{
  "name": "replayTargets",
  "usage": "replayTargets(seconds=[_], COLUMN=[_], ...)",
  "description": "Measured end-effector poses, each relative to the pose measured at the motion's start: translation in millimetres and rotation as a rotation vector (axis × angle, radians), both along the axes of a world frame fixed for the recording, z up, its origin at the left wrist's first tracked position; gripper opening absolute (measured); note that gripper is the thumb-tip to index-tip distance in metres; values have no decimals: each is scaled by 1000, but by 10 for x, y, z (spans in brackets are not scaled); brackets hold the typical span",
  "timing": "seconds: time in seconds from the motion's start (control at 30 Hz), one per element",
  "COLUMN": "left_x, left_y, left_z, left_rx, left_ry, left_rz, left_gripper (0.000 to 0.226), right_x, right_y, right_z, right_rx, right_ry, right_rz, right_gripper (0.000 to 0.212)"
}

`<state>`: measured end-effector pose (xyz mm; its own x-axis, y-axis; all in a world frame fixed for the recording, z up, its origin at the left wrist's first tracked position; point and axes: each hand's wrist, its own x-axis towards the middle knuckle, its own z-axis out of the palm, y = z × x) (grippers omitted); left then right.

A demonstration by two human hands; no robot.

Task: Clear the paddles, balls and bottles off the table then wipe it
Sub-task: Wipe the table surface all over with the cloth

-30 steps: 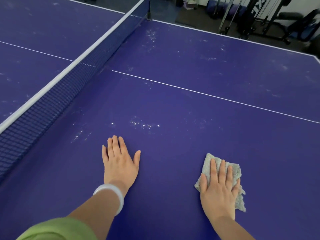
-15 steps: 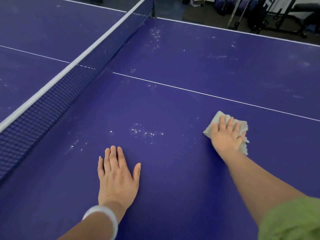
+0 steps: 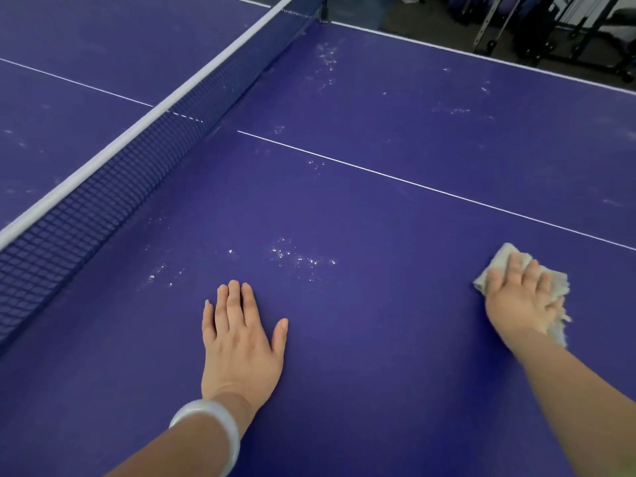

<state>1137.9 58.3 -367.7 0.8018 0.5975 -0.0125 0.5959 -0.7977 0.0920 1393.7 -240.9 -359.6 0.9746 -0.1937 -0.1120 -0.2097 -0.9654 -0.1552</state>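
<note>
Right grip (image 3: 519,297) lay flat-fingered on the rag (image 3: 503,253), pressing not pinching, on the right side of the bench (image 3: 378,339); left grip (image 3: 241,342) was splayed flat on bare top; rag looked soft, light, floppy, so I'd reckon palm its middle; frayed edges would probably bunch.

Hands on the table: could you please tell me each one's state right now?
Left hand: open, flat on the table, holding nothing.
Right hand: open, pressing the cloth down.
</note>
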Motion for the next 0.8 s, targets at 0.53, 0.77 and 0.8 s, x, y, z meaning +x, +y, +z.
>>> replayTargets(seconds=[0.53,0.77,0.8], left_x=[-11,6,7], left_y=[4,-15,-18], left_z=[-13,8,17], left_rx=[10,13,15], left_ry=[-11,-33,-33], left_rz=[-5,5,7], left_gripper=[84,84,85], right_x=[-714,-607,-787], right_y=[-12,467,705], right_z=[-14,-41,-58], right_rx=[-144,-50,-61], right_ry=[-37,-17,-56], right_rz=[599,184,348], right_gripper=[68,61,60])
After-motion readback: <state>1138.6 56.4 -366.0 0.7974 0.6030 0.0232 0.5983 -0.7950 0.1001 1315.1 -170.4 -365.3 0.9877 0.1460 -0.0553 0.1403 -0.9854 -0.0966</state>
